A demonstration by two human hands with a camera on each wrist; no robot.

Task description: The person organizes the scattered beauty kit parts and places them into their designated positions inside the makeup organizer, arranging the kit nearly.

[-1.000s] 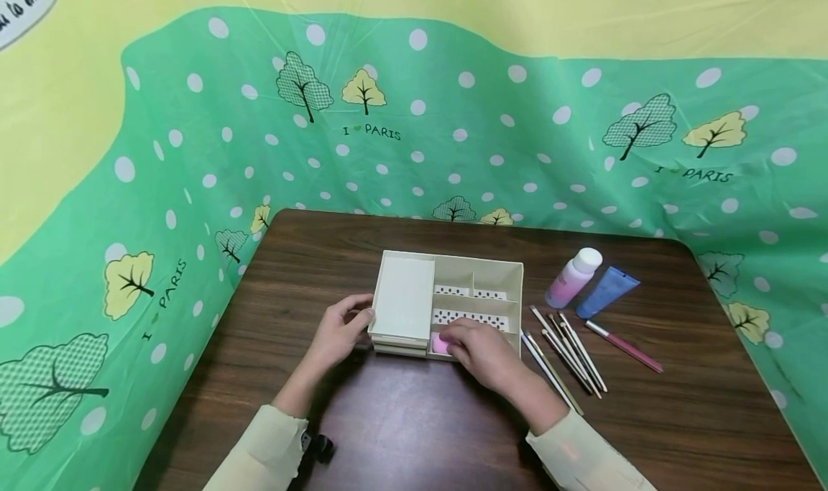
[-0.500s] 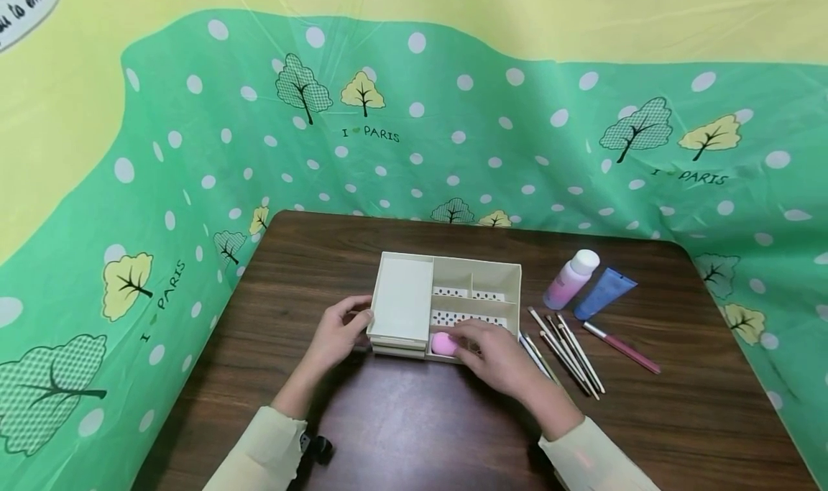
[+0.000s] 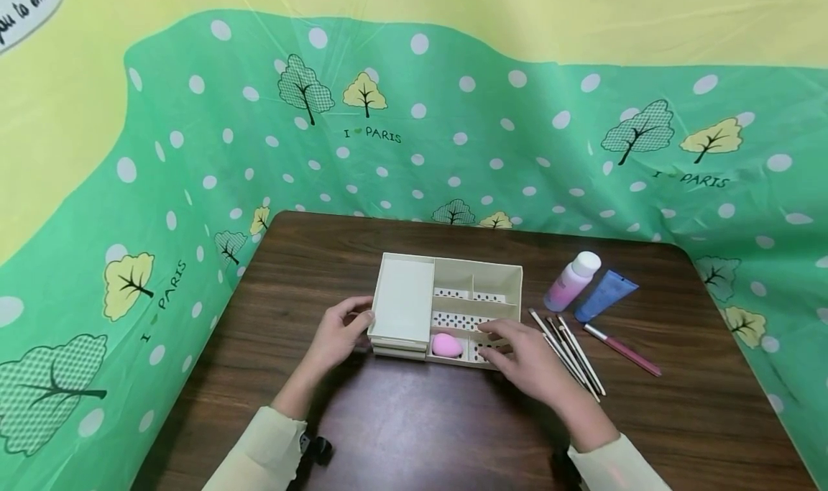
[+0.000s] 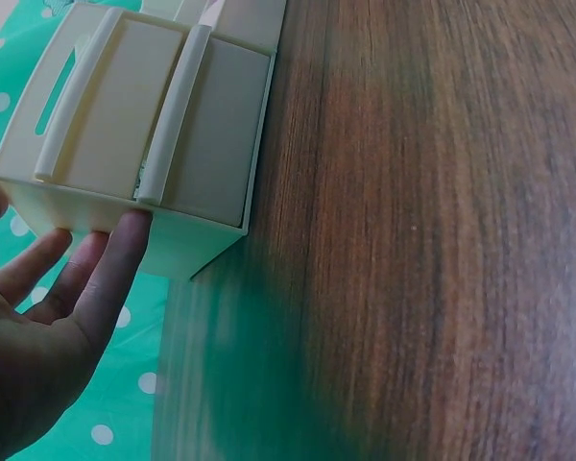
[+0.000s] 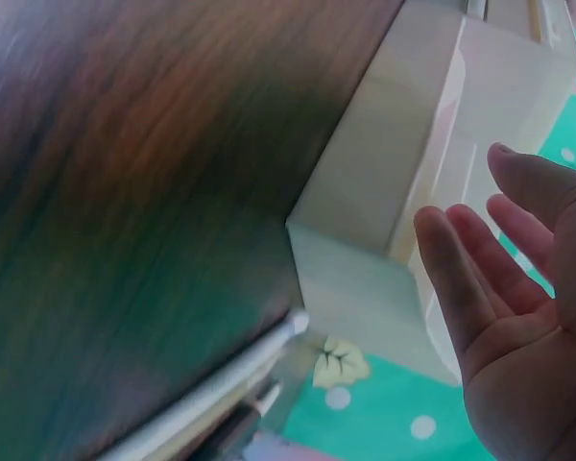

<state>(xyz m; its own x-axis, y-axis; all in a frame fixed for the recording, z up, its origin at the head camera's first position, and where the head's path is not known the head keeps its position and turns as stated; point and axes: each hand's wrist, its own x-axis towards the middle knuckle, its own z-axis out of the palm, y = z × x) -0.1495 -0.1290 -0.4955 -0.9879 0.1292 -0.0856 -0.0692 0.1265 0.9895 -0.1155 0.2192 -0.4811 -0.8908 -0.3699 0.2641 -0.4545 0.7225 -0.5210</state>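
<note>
A cream desktop organizer [image 3: 402, 300] stands on the table, with a flat-topped drawer section at the left and open compartments at the right. An egg-shaped pink makeup sponge [image 3: 446, 345] lies in its front compartment. My left hand [image 3: 338, 338] rests its fingertips against the organizer's left side; in the left wrist view the fingers [image 4: 115, 274] touch the wall beside two drawer fronts. Over the front right of the organizer hovers my right hand [image 3: 535, 361], fingers spread and holding nothing. The right wrist view has that hand [image 5: 528, 351] beside the organizer's corner.
Right of the organizer lie several slim makeup brushes [image 3: 576, 354]. Behind them are a pink bottle with a white cap [image 3: 572, 282] and a blue tube [image 3: 605, 295]. A dark pink pencil-like stick [image 3: 624, 350] lies farther right. A green patterned cloth [image 3: 414, 139] hangs behind the table.
My right hand has let go of the pink makeup sponge and moved right, so the sponge shows fully in the front compartment. The left hand has stayed at the organizer's side.
</note>
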